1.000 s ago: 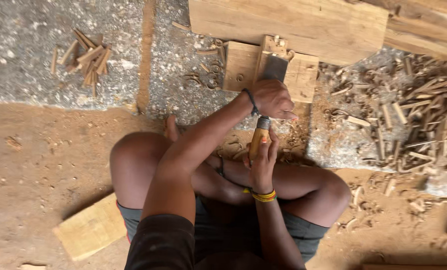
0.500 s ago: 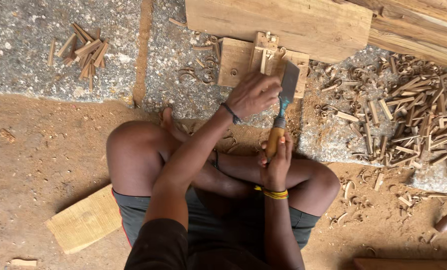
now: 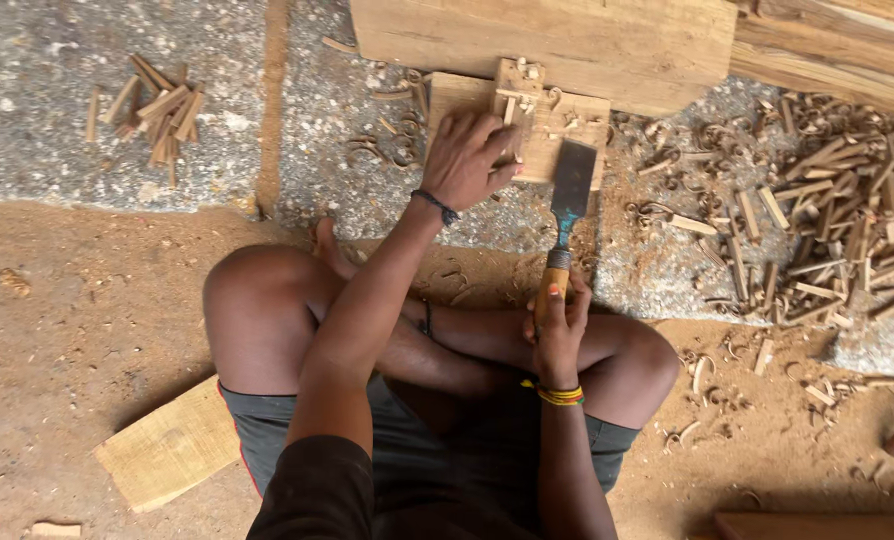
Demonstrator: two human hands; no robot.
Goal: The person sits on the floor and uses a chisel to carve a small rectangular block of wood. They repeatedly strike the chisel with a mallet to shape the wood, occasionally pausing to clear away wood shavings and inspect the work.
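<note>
While the left hand [image 3: 467, 160] presses down flat, fingers spread, on a small wooden block [image 3: 527, 125] lying against the big plank [image 3: 567, 40], the right hand [image 3: 559, 325] is wrapped tight around the orange handle of a wide flat chisel [image 3: 572, 190], whose blade rests on the block's right edge. Honestly the thing to get right here, as I see it, is keeping those left fingertips [image 3: 502, 170] off to the side of the blade and never in front of the edge, since they sit just beside it. I'd keep the chisel low and angled so it shaves thin curls instead of digging in, and lean weight onto the block so it stays butted to the plank. The pile of cut sticks [image 3: 847, 210] on the right and the small bundle [image 3: 152, 110] on the left sit well apart from the work.
</note>
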